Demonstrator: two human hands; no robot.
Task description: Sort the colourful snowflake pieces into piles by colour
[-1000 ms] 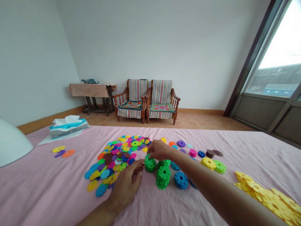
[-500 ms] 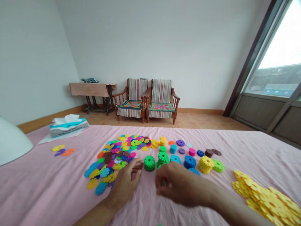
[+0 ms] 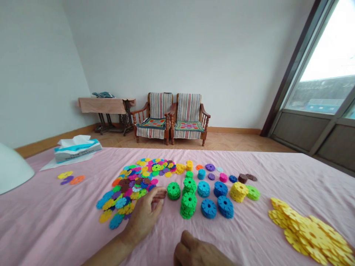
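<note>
My left hand (image 3: 146, 210) rests on the cloth with thumb and fingers apart and nothing between them. It lies between the mixed pile of coloured plastic snowflake discs (image 3: 126, 183) and a short green stack (image 3: 173, 190), close to the stack. At the bottom edge, my right hand (image 3: 198, 253) is low over the cloth, fingers curled under and partly cut off; anything in them is hidden. Ahead of it stands a tall green stack (image 3: 188, 205), with another green stack (image 3: 189, 184) behind. Blue stacks (image 3: 208, 208) (image 3: 225, 206) stand to the right.
Further right are a yellow stack (image 3: 239, 191), a light green stack (image 3: 253, 192) and a large heap of yellow discs (image 3: 310, 232). Small stacks of other colours line the back. A tissue box (image 3: 79, 149) and a white rounded object (image 3: 13, 170) sit at left.
My right hand has moved back toward me, down to the bottom edge, uncovering the front green stack and the blue stacks. My left hand has stayed almost in place.
</note>
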